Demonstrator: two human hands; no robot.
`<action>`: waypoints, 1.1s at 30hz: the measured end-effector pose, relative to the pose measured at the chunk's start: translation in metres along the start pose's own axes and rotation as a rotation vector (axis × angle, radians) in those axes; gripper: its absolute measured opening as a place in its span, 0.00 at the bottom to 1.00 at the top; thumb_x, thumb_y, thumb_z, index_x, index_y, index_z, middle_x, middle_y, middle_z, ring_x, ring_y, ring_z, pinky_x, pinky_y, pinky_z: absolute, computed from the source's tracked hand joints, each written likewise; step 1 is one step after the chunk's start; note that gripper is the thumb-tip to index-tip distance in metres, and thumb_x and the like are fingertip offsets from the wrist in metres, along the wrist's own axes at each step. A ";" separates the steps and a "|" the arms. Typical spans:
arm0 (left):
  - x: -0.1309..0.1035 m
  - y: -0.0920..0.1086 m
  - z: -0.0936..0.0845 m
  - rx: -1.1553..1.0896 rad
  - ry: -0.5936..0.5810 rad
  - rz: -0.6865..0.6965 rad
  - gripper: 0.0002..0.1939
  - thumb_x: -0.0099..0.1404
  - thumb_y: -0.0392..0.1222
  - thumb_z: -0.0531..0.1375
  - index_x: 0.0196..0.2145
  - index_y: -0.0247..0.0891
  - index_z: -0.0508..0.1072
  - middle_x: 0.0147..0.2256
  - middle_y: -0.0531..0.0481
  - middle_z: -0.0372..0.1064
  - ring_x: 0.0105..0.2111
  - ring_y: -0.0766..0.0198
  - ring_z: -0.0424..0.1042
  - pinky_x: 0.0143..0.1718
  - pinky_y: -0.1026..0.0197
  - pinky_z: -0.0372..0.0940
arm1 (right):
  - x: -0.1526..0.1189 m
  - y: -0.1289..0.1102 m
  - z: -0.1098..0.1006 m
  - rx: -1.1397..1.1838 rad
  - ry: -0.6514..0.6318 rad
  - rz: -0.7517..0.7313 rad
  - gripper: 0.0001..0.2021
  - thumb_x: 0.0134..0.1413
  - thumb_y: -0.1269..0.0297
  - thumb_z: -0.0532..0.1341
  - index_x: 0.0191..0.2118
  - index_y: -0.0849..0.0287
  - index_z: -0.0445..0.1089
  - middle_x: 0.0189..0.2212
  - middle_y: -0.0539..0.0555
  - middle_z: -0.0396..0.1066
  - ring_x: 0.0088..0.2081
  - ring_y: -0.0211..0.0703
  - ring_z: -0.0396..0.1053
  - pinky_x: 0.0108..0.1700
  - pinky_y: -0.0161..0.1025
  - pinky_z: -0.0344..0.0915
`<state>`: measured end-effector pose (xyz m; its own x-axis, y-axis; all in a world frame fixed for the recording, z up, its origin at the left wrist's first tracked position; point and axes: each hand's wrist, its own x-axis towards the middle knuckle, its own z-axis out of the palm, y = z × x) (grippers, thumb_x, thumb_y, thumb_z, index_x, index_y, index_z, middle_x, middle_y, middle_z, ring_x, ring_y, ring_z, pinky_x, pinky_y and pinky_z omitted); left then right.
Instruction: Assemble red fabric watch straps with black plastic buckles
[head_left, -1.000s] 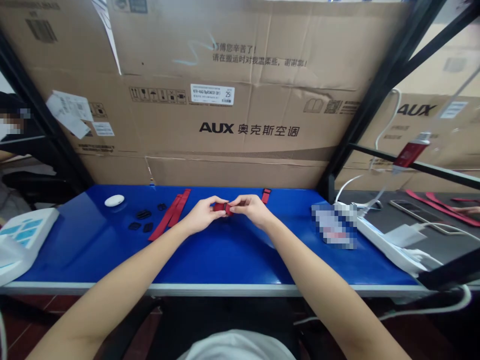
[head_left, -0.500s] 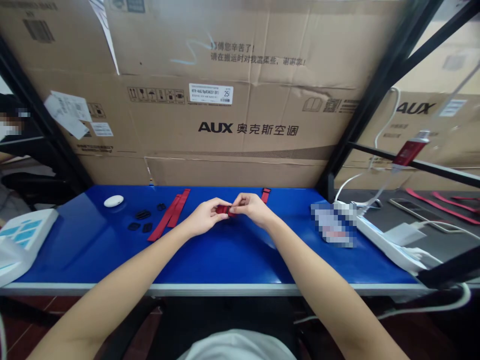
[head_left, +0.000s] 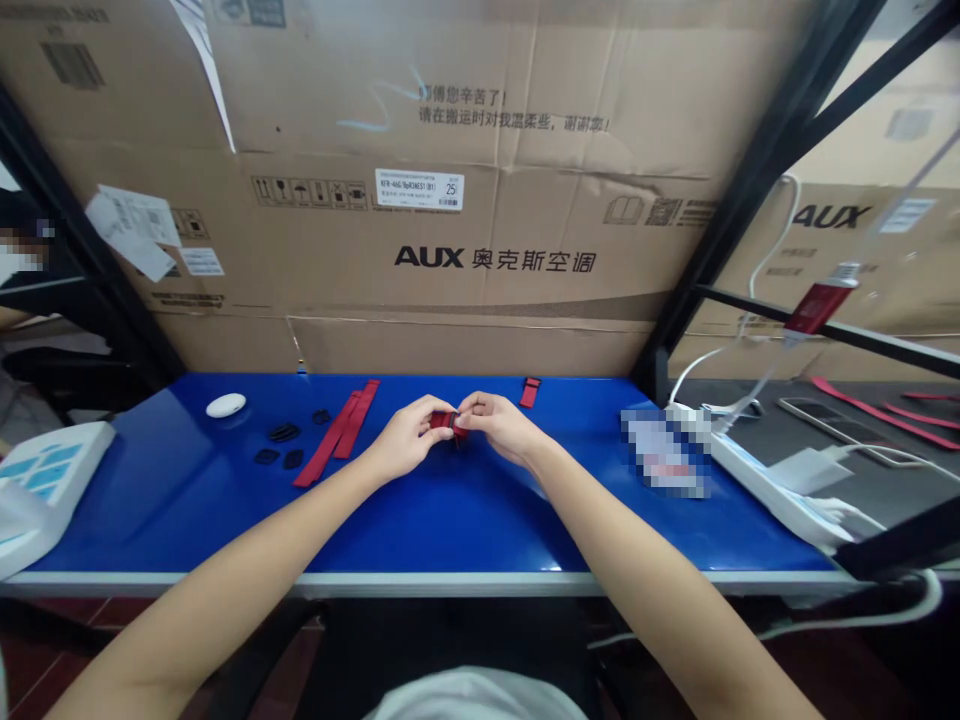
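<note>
Between my two hands is a short red webbing strap [head_left: 444, 420] with a dark buckle on it, held just above the blue table. My left hand [head_left: 409, 436] pinches its left end between thumb and fingers. At the other end, the fingertips of my right hand [head_left: 495, 422] are closed on the strap by the buckle. Fingers hide part of the buckle. Left of my hands lie flat red straps [head_left: 341, 432], with several black plastic buckles [head_left: 283, 432] beside them. Behind my right hand, another red strap with a black buckle [head_left: 530, 392] lies on the table.
The blue table [head_left: 360, 530] backs onto a large cardboard box [head_left: 315, 250]. A white oval object [head_left: 226, 405] and a white-and-blue device [head_left: 56, 490] are at left. At right lie a pixelated item [head_left: 666, 452], a white power strip [head_left: 772, 485] and a phone [head_left: 847, 430]. A person sits far left.
The strap between my hands has turned slightly, so more of its red webbing and the dark buckle show. My right hand has shifted a little; both hands keep their pinch.
</note>
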<state>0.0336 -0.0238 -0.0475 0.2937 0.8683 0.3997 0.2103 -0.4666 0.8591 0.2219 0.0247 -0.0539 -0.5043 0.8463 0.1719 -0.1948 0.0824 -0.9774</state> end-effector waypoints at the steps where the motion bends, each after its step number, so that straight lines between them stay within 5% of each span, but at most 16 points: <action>1: -0.001 0.002 0.000 0.021 -0.004 0.014 0.13 0.60 0.40 0.64 0.44 0.40 0.74 0.44 0.45 0.69 0.45 0.57 0.71 0.49 0.54 0.67 | 0.000 0.001 0.000 0.014 0.000 0.003 0.13 0.37 0.65 0.71 0.31 0.59 0.69 0.25 0.48 0.71 0.30 0.37 0.69 0.38 0.37 0.61; 8: -0.003 0.008 -0.003 0.127 -0.042 0.049 0.11 0.63 0.39 0.61 0.45 0.42 0.75 0.44 0.43 0.68 0.46 0.56 0.70 0.48 0.55 0.67 | -0.001 0.003 0.004 0.053 -0.016 0.024 0.14 0.37 0.65 0.71 0.33 0.58 0.70 0.27 0.47 0.70 0.31 0.37 0.68 0.38 0.37 0.62; 16: 0.001 0.000 -0.007 0.109 0.213 -0.007 0.12 0.60 0.45 0.65 0.42 0.43 0.75 0.42 0.46 0.70 0.43 0.57 0.72 0.46 0.55 0.69 | -0.001 -0.016 0.006 -0.211 0.092 -0.024 0.15 0.42 0.57 0.70 0.34 0.56 0.68 0.31 0.51 0.72 0.35 0.43 0.69 0.41 0.41 0.65; 20: -0.001 -0.001 -0.009 0.174 0.239 -0.007 0.13 0.58 0.46 0.67 0.41 0.43 0.76 0.41 0.47 0.71 0.41 0.58 0.73 0.44 0.57 0.70 | -0.004 -0.017 0.002 -0.374 0.107 -0.064 0.14 0.46 0.59 0.68 0.39 0.56 0.69 0.40 0.54 0.72 0.43 0.46 0.70 0.48 0.44 0.64; 24: -0.003 0.000 -0.009 0.274 0.189 0.057 0.13 0.58 0.45 0.67 0.41 0.43 0.76 0.40 0.47 0.72 0.39 0.59 0.73 0.41 0.59 0.71 | -0.010 -0.018 0.005 -0.511 0.016 -0.255 0.22 0.47 0.65 0.68 0.50 0.52 0.69 0.52 0.55 0.69 0.55 0.50 0.64 0.58 0.48 0.57; 33: -0.002 -0.002 0.000 0.336 0.138 0.169 0.12 0.61 0.41 0.65 0.43 0.40 0.74 0.40 0.47 0.73 0.39 0.62 0.73 0.39 0.61 0.71 | -0.015 -0.017 0.011 -0.639 0.002 -0.247 0.16 0.51 0.66 0.66 0.48 0.53 0.70 0.43 0.52 0.75 0.44 0.46 0.72 0.49 0.43 0.66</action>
<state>0.0324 -0.0246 -0.0495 0.2266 0.7783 0.5856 0.4694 -0.6140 0.6345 0.2233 0.0044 -0.0387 -0.5073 0.7637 0.3993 0.2308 0.5668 -0.7908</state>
